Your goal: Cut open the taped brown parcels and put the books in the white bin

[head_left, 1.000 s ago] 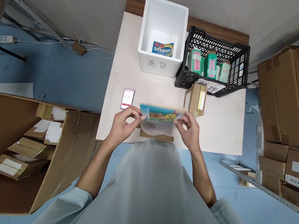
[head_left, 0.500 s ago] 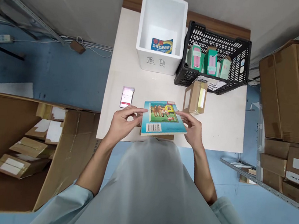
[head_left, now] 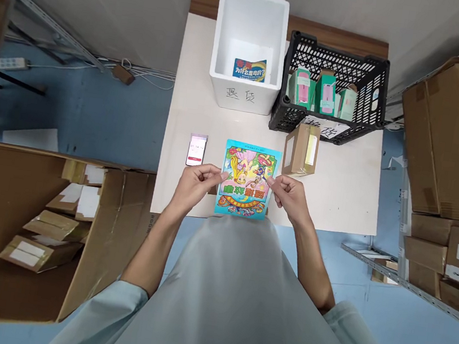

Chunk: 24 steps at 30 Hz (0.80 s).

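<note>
Between my two hands is a thin blue children's book (head_left: pixel 250 169), its colourful cover facing me and its picture and lettering upside down. My left hand (head_left: pixel 197 185) pinches the left edge with thumb and fingers. At the right edge, my right hand (head_left: pixel 292 198) grips the book in the same way. The book is held up over the front of the table and mostly hides a brown cardboard piece under it. A phone (head_left: pixel 196 150) lies to the left of the book. To the right stands a taped cardboard box (head_left: pixel 301 149).
A white foam box (head_left: pixel 241 95) with a blue booklet (head_left: pixel 249 70) inside stands at the table's back. Beside it is a black crate (head_left: pixel 325 127) holding several green boxes. A large carton (head_left: pixel 119 225) with parcels is at left; shelved cartons (head_left: pixel 452 135) are at right.
The book has been turned over: its back cover with the barcode faced up before, and the illustrated front shows now. Both hands still hold its side edges.
</note>
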Motion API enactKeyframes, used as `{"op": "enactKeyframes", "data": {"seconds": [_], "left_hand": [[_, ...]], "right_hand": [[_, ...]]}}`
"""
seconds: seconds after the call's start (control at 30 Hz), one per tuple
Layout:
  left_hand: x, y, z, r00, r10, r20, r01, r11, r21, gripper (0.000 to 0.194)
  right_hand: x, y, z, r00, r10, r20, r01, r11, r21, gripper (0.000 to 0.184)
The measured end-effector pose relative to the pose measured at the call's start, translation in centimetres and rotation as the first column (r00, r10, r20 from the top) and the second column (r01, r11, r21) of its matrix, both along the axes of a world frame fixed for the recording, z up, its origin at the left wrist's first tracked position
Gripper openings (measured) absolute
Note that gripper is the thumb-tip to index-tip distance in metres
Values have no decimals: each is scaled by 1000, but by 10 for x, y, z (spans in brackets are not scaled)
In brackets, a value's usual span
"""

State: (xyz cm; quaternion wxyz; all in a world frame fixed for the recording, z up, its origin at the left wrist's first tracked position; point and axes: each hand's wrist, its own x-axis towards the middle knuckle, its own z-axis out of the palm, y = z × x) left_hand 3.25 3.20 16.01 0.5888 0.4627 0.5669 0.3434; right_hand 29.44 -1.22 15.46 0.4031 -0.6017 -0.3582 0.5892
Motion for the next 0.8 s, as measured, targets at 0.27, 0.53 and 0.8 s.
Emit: {"op": "enactKeyframes", "data": {"seconds": [0.27, 0.53, 0.8], "left_hand": [[-5, -11, -15, 998, 38, 46, -36, 999, -31, 45], [4, -23, -35, 989, 150, -14, -148, 984, 95, 52], [35, -49, -61, 949, 176, -261, -47, 899, 435, 30]], "right_hand": [[12, -7, -19, 999, 35, 8, -35, 997, 70, 52], [9, -9, -49, 991, 54, 119, -75, 981, 177, 58], [-33, -16, -49, 997, 62, 51, -68, 989, 134, 73]]}}
